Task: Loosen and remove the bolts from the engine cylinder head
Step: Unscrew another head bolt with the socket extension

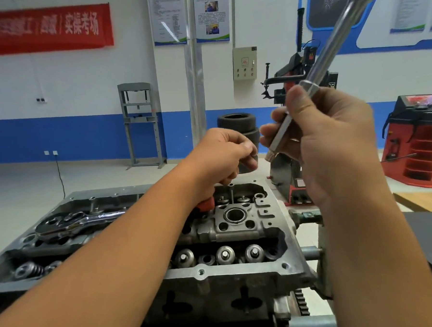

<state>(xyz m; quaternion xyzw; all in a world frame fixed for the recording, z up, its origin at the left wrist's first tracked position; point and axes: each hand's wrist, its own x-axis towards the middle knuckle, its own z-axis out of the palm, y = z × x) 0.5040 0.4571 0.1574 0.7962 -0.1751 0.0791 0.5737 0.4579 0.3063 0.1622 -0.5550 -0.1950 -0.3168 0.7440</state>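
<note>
**Two hands at work over an opened cylinder head**

Two bare forearms reach out over the engine cylinder head (240, 269), which lies low in the view with its cover off; its near rim shows empty bolt holes, and a row of round valve spring caps (224, 255) sits just inside that rim. A chrome ratchet wrench (70, 221) with a red grip rests on the head's left half, partly hidden beneath the left forearm. The left hand (222, 155) hovers above the far edge of the head with its fingers curled inward and the fingertips drawn together; whether they pinch anything cannot be told. Just under it a thin upright stud (232, 193) stands among the valve gear. The right hand (334, 142), raised higher and to the right, grips a long silver tool (329, 50) by its hexagonal section, thumb on top and fingers wrapped round; the shaft slants up and away to the top of the view. Beyond stand a dark tyre (236, 122), a grey shop press (140, 122), a red wheel balancer (419, 142), and a red banner (42, 28) on the white-and-blue wall.
</note>
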